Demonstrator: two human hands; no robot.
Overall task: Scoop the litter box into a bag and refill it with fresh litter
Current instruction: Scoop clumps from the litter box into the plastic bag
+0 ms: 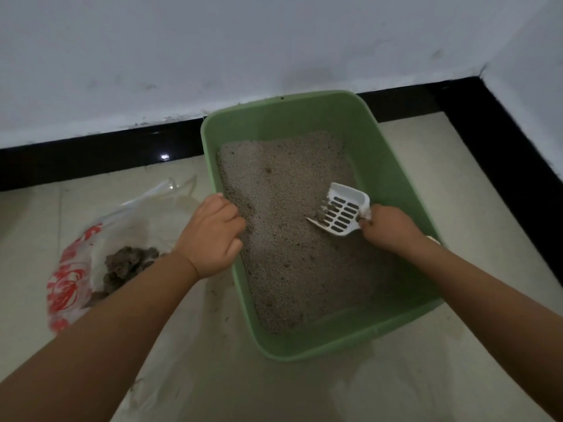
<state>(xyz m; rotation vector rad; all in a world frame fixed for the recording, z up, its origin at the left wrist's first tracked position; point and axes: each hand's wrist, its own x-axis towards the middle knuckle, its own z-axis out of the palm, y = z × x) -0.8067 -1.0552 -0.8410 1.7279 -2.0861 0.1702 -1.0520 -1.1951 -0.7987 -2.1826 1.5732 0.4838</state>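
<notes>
2 hands: the left hand (210, 236) and the right hand (388, 228). 1 green box (393, 178), its near-left rim under the left fingers (236, 222). 1 bed of litter (292, 254) inside it. 1 white scoop (342, 210), handle in the right fingers (370, 222), with 2 or 3 small clumps (323, 213) on it. 1 bag (73, 269) on the floor, left of the left fingers, with 1 pile of waste (128, 264) inside.
</notes>
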